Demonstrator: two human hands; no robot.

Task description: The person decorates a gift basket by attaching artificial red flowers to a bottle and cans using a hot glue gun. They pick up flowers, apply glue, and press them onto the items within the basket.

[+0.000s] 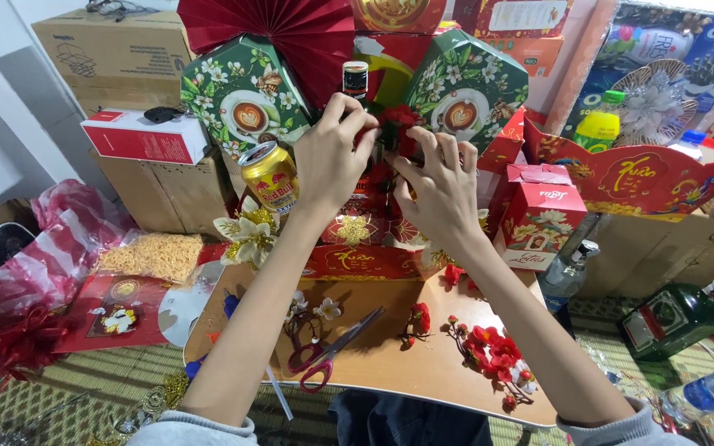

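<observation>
My left hand (334, 157) and my right hand (442, 190) both pinch a sprig of red artificial flowers (397, 128) against the dark bottle (355, 83) standing in the middle of a red gift basket (357, 263). Two green hexagonal tins with white flowers (241, 99) (466, 87) lean left and right of the bottle. A gold drink can (268, 175) sits just left of my left wrist. A red paper fan (278, 33) spreads behind the bottle.
On the wooden board (382, 363) lie red-handled scissors (332, 351), loose red flower sprigs (493, 351) and small white flowers. A red box (540, 213) stands right of the basket. A green bottle (673, 318), cardboard boxes (121, 58), a noodle bag (150, 256) surround it.
</observation>
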